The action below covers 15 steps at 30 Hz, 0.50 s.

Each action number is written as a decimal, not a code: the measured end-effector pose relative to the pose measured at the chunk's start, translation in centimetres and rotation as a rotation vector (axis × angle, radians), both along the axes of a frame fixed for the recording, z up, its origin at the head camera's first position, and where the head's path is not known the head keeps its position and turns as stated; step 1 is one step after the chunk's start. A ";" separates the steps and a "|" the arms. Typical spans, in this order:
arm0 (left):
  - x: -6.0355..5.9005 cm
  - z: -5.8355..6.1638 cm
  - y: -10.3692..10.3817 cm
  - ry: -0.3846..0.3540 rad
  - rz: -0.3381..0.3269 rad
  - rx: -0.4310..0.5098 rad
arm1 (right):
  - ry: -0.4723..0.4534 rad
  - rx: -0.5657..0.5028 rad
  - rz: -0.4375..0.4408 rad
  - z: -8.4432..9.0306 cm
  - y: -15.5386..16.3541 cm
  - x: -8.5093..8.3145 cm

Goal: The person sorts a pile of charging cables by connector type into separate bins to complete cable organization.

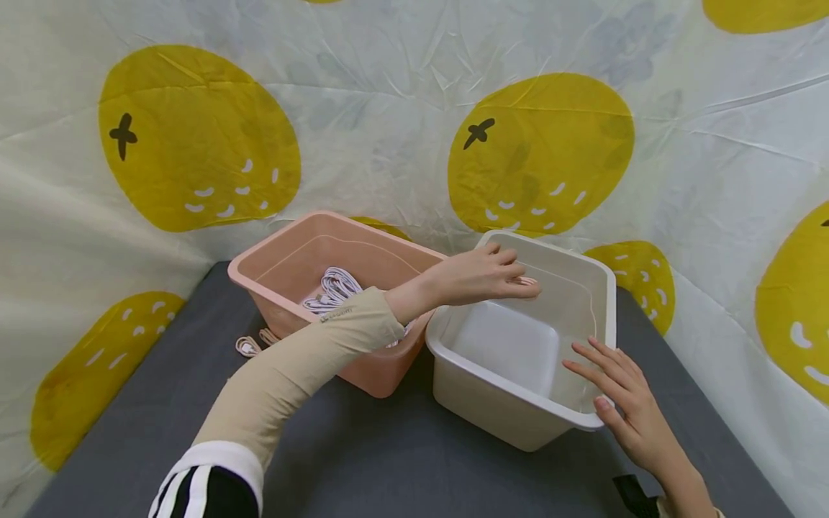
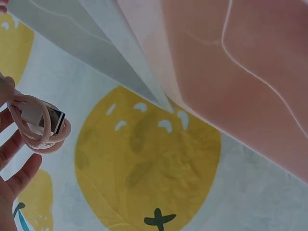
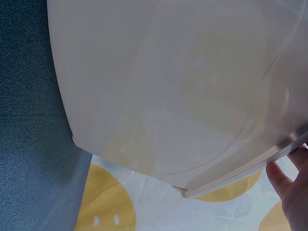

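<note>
Two bins: a pink bin (image 1: 304, 262) and a white bin (image 1: 518, 388) sit side by side on the dark gray table (image 1: 388, 460), touching or almost touching.
Left hand: the left hand (image 1: 476, 277) reaches over the white bin, up by its top edge.
Left hand grip: its fingers are curled round a small coiled pink cable (image 2: 38, 125); the wrist view shows a plug end tucked in the coil.
Cable place: the cable is in the left hand, held in the air above the inside of the white bin.
Right hand: the right hand (image 1: 622, 399) lies on the near corner rim of the white bin, fingers straight and spread, holding nothing.
White bin inside: nothing can be seen on its bottom under the left hand.
Pink bin inside: a heap of white cables (image 1: 333, 291) lies there, behind the left arm.
On the table: more coiled pink cables (image 1: 249, 345) lie beside the pink bin, far from both hands.
Behind: a white cloth (image 1: 388, 108) with big yellow fruit.
</note>
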<state>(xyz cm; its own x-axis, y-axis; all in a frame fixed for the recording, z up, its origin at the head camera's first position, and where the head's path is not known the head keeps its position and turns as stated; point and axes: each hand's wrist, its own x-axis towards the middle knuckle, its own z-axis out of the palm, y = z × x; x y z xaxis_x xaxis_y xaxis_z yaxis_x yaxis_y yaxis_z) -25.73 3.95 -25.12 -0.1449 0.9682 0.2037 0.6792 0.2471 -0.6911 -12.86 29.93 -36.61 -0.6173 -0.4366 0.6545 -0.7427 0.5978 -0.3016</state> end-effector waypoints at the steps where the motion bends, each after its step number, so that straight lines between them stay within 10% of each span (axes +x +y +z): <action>1: -0.1 -0.1 0.3 0.003 0.004 -0.005 | 0.000 0.001 0.000 0.0 0.0 0.0; 15: -1.7 -0.6 2.1 0.008 0.064 -0.019 | 0.019 0.003 0.008 0.0 0.1 -0.1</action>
<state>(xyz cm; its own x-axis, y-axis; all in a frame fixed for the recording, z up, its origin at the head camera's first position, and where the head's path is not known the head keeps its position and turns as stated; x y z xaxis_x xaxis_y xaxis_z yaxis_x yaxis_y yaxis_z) -27.42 6.04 -25.74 -0.2050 0.9607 0.1870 0.6568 0.2767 -0.7014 -12.93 30.06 -36.61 -0.6011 -0.4437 0.6647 -0.7532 0.5927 -0.2855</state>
